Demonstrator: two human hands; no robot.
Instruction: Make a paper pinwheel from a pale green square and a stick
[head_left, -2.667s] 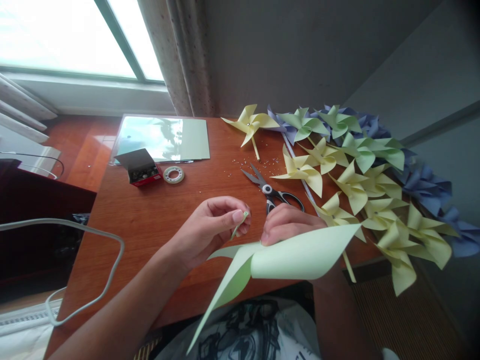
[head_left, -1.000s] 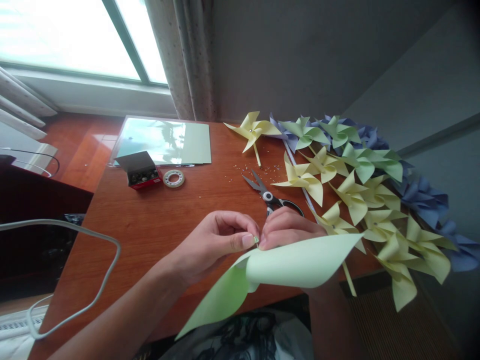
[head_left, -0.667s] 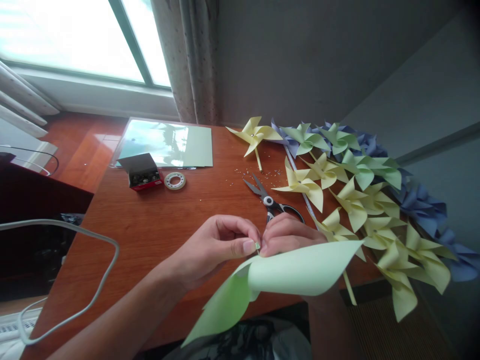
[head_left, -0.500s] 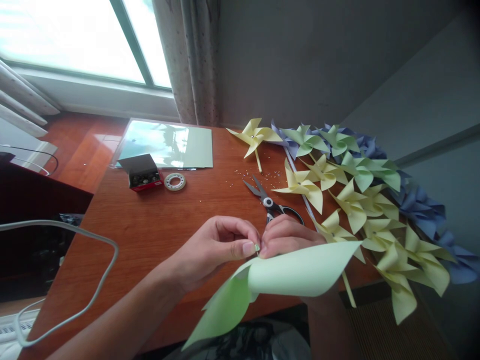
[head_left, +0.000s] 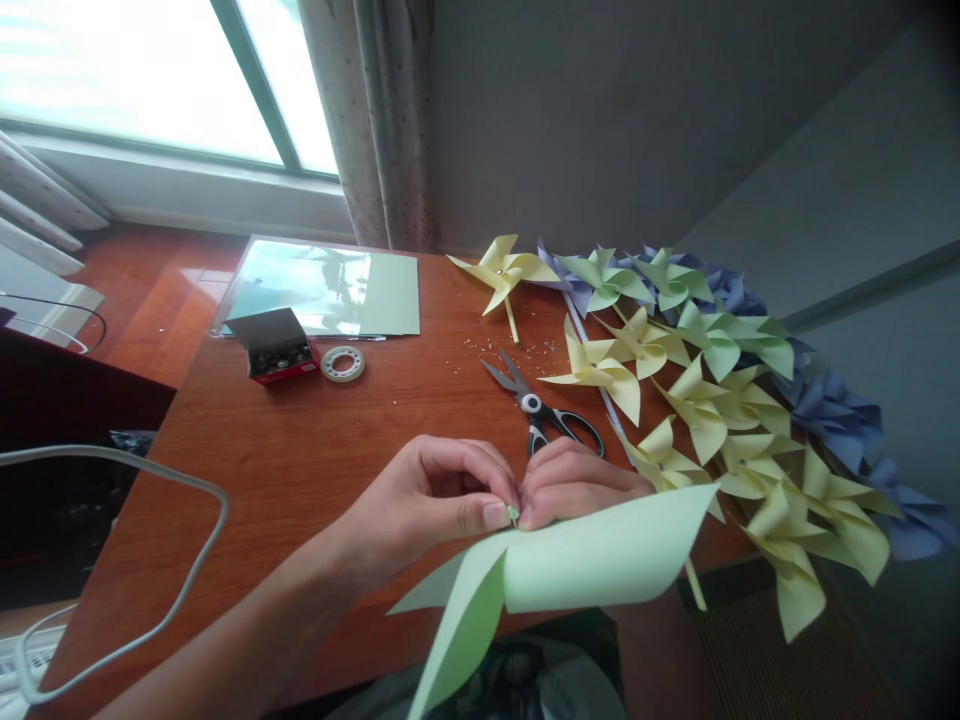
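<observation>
A light green paper pinwheel (head_left: 600, 560) hangs at the table's front edge, its curled blades toward me. My right hand (head_left: 577, 485) is closed on it behind the upper blade; that blade hides part of the hand and wrist. My left hand (head_left: 457, 495) pinches a tiny green piece (head_left: 514, 513) between thumb and forefinger, on a thin pin-like shaft at the back of the pinwheel. The fingertips of both hands meet there. Just beyond my right hand lie black-handled scissors (head_left: 532, 404), blades parted.
Yellow, green and blue pinwheels (head_left: 701, 410) crowd the right side. Farther back left are an opened red box (head_left: 281, 358) of small dark pieces, a tape roll (head_left: 343, 364) and green sheets in a clear sleeve (head_left: 322, 290). A white cable (head_left: 214, 560) loops at the left edge.
The green pinwheel has turned, so its lower blade points more steeply down and another blade shows at the left. Both hands stay pinched together at nearly the same spot.
</observation>
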